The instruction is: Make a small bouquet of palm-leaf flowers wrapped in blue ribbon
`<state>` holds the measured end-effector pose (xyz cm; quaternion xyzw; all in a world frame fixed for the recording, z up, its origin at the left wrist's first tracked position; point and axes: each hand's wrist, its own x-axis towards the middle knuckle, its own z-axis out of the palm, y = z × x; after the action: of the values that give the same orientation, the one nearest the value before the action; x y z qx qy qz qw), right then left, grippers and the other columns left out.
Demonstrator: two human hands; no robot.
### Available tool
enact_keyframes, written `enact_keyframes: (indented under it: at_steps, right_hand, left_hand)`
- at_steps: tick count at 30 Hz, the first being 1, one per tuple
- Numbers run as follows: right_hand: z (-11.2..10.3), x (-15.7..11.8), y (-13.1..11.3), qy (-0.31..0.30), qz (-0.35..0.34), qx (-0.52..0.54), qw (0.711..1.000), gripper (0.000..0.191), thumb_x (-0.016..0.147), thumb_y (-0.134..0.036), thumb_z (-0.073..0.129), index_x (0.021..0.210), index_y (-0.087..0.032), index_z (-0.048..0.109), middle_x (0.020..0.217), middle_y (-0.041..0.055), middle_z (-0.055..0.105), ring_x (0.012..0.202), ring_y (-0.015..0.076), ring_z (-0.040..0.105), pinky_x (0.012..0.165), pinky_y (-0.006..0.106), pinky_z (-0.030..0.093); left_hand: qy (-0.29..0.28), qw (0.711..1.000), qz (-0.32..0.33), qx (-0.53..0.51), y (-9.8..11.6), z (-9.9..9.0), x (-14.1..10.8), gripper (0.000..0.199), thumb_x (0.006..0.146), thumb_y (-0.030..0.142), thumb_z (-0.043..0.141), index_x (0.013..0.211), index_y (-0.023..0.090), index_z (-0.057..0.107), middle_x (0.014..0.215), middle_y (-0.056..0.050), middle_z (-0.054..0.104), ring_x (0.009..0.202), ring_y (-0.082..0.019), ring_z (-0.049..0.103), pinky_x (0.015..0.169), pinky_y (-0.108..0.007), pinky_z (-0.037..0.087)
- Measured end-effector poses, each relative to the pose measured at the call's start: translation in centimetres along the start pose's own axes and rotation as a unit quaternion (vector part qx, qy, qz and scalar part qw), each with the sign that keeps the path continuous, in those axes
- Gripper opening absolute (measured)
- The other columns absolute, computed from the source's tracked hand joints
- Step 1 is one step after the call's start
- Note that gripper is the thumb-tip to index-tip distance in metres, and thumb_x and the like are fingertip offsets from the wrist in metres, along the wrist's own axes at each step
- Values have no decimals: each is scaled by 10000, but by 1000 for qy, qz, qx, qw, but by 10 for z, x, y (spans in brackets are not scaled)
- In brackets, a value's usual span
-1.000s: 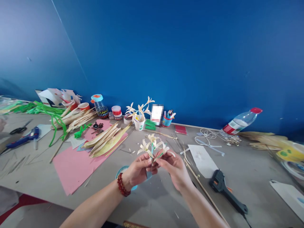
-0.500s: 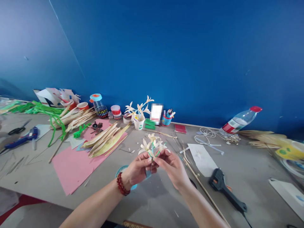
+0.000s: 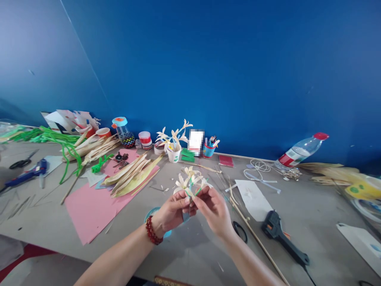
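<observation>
Between my hands, above the grey table, is a small bunch of cream-coloured craft flowers [image 3: 190, 176] with thin blue and green stems. My left hand [image 3: 174, 209], with a red bead bracelet [image 3: 152, 230] at the wrist, pinches the stems below the blossoms. The fingers of my right hand [image 3: 216, 208] are closed at the right side of the bunch, on a pale petal or leaf strip with a green edge. My fingers hide part of the stems. Below my left hand lies a round light-blue object [image 3: 153, 212], partly covered.
Behind stands a white cup [image 3: 174, 154] of similar flowers. Pink paper [image 3: 89, 210] and dried husks [image 3: 131, 174] lie left, beyond them a blue glue gun [image 3: 26, 174]. On the right are a black glue gun [image 3: 284, 238], white paper [image 3: 253, 198], scissors [image 3: 240, 231] and a tilted plastic bottle [image 3: 303, 151].
My right hand has shifted slightly left and its fingers have curled a little more, uncovering the scissors' black handle. My left hand and the flowers stay nearly in place.
</observation>
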<state>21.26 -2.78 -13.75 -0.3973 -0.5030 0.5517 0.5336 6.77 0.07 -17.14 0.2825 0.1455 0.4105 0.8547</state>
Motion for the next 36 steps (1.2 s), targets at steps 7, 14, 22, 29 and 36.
enact_keyframes:
  at_steps: [7, 14, 22, 29, 36]
  right_hand:
    - [-1, -1, 7, 29, -23, -14, 999, 251, 851, -403, 725, 825, -199, 581, 700, 0, 660, 572, 177, 708, 509, 284, 607]
    - [-2, 1, 9, 17, -32, -4, 999, 232, 852, -376, 726, 826, -209, 567, 706, -2, 659, 556, 171, 704, 506, 282, 604]
    - [-3, 0, 15, 26, -53, -12, 998, 227, 857, -377, 719, 829, -211, 568, 713, -3, 649, 568, 169, 701, 519, 282, 596]
    - [1, -2, 13, 39, -39, 5, 998, 279, 846, -447, 717, 847, -210, 571, 738, 13, 667, 545, 167, 694, 530, 303, 619]
    - [1, -2, 15, 41, -48, 9, 998, 205, 864, -383, 712, 848, -217, 594, 776, 11, 658, 577, 169, 698, 526, 299, 624]
  left_hand:
    - [11, 1000, -1, -9, 0, 1, 0, 260, 706, 296, 846, 658, 136, 647, 506, 57, 392, 537, -90, 414, 600, -234, 378]
    - [17, 1000, 5, 0, 0, 3, -1, 252, 688, 287, 857, 684, 128, 662, 511, 57, 412, 522, -83, 410, 593, -230, 375]
    - [43, 999, 18, 28, 0, 5, 0, 280, 671, 322, 865, 663, 122, 669, 473, 43, 462, 503, -81, 412, 592, -230, 369]
    - [40, 999, 17, 15, -1, 3, 0, 286, 682, 297, 864, 683, 113, 645, 527, 39, 478, 490, -57, 370, 585, -227, 353]
    - [36, 999, 25, 10, -1, 4, 0, 280, 694, 294, 855, 704, 119, 636, 543, 52, 426, 494, -51, 313, 570, -219, 328]
